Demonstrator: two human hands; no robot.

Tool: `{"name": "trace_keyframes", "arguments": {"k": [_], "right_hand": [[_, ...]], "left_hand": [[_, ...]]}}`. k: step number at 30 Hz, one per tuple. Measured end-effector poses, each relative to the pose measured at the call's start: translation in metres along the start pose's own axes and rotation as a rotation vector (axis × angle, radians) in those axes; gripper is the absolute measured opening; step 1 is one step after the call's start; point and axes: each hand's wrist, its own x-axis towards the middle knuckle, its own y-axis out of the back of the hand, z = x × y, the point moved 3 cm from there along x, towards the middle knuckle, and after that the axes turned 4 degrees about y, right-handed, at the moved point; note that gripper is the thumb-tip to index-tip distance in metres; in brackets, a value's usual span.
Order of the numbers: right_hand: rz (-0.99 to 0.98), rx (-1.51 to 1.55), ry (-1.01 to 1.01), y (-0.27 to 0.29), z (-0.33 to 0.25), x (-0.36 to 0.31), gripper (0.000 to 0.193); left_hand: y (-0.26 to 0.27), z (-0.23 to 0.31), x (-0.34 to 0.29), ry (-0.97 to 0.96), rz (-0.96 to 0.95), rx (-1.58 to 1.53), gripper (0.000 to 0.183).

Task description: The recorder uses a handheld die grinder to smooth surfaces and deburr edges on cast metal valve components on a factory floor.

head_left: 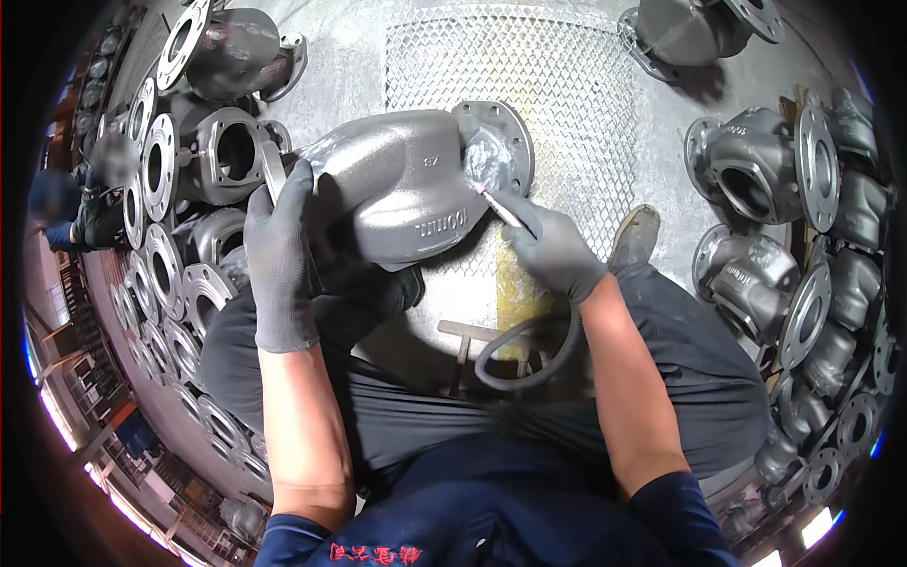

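A large grey cast-metal valve body (397, 189) lies on its side on the floor grating in front of me, raised lettering on its surface. Its round bolt-hole flange (515, 142) is at the right end, with a bright, whitish patch on the neck beside it. My left hand (281, 236), in a grey glove, is closed around the flange edge at the casting's left end. In my gloved right hand (553, 248) is a slim pen-shaped tool (499, 208), its pinkish tip at the whitish neck. A grey hose (491, 364) loops below that hand.
More flanged valve castings (213, 156) are stacked at left; others (756, 180) stand at right. One casting (685, 38) lies at the far right. A small wooden stool (463, 331) is between my legs. Another person (90, 203) is at the far left.
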Motion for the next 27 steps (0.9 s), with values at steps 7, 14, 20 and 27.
{"name": "trace_keyframes", "arguments": {"k": [7, 14, 20, 27], "right_hand": [[-0.056, 0.095, -0.21, 0.009, 0.022, -0.008, 0.056], [-0.075, 0.142, -0.391, 0.003, 0.016, -0.011, 0.057], [0.074, 0.038, -0.178, 0.019, 0.009, -0.008, 0.055], [0.058, 0.14, -0.197, 0.043, -0.038, -0.002, 0.054]], "left_hand": [[-0.007, -0.004, -0.005, 0.075, -0.008, -0.075, 0.057], [0.001, -0.028, 0.009, -0.021, 0.025, -0.071, 0.058], [-0.006, -0.025, 0.002, -0.438, 0.097, 0.367, 0.035], [-0.008, -0.027, -0.02, -0.446, 0.051, 0.441, 0.036]]}}
